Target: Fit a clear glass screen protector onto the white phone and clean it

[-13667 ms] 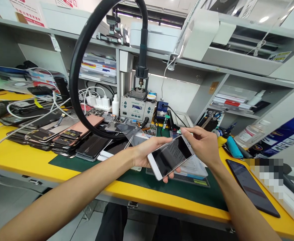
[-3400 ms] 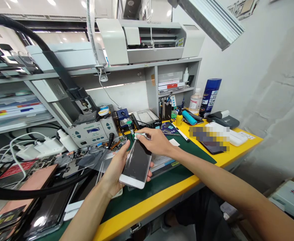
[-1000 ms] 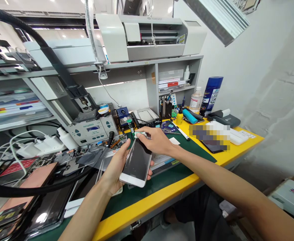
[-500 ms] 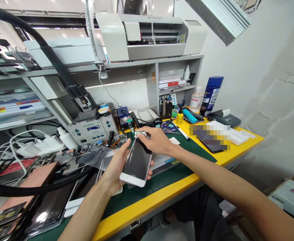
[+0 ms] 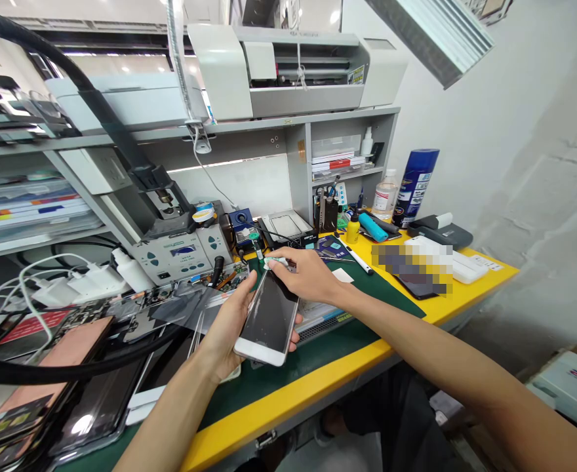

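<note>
A white-framed smartphone with a dark screen lies tilted in my left hand. The thumb runs along its left edge, and fingertips curl round the right edge from beneath. Pale specks show on the glass. My right hand pinches a small pale wipe against the phone's far end. Its fingers cover that end, so the top of the phone is hidden. Beneath both hands is a green mat on the yellow bench.
Several phones and parts, including a pink-gold back panel, crowd the left. A rework station stands behind. On the right are a blue spray can, a clear bottle, a yellow bottle and a white pen.
</note>
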A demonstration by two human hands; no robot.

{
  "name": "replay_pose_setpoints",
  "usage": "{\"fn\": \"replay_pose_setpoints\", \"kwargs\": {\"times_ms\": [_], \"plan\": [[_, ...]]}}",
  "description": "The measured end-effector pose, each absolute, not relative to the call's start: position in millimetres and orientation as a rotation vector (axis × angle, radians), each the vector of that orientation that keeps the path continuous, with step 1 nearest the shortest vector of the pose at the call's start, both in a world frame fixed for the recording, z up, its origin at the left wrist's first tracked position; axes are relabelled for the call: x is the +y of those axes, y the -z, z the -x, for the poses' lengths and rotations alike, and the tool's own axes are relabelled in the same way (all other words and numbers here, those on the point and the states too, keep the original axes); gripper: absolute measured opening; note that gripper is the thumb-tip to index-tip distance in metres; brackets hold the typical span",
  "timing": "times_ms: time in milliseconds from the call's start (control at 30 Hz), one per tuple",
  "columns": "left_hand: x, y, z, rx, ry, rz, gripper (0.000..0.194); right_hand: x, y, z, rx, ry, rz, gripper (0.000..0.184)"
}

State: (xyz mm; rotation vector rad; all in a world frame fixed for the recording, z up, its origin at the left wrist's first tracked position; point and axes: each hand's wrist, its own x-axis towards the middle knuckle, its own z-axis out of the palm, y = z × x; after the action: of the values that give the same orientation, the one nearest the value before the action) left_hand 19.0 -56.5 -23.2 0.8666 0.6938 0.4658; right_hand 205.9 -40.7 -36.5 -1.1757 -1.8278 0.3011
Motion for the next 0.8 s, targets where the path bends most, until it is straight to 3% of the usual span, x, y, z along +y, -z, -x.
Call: {"fn": "replay_pose_setpoints", "kwargs": {"times_ms": [800], "plan": [[-58.2, 21.4, -19.9, 0.713, -0.467, -0.867, 0.056, -41.0, 36.0, -205.9, -1.823, -0.289, 1.170, 0.030]]}}
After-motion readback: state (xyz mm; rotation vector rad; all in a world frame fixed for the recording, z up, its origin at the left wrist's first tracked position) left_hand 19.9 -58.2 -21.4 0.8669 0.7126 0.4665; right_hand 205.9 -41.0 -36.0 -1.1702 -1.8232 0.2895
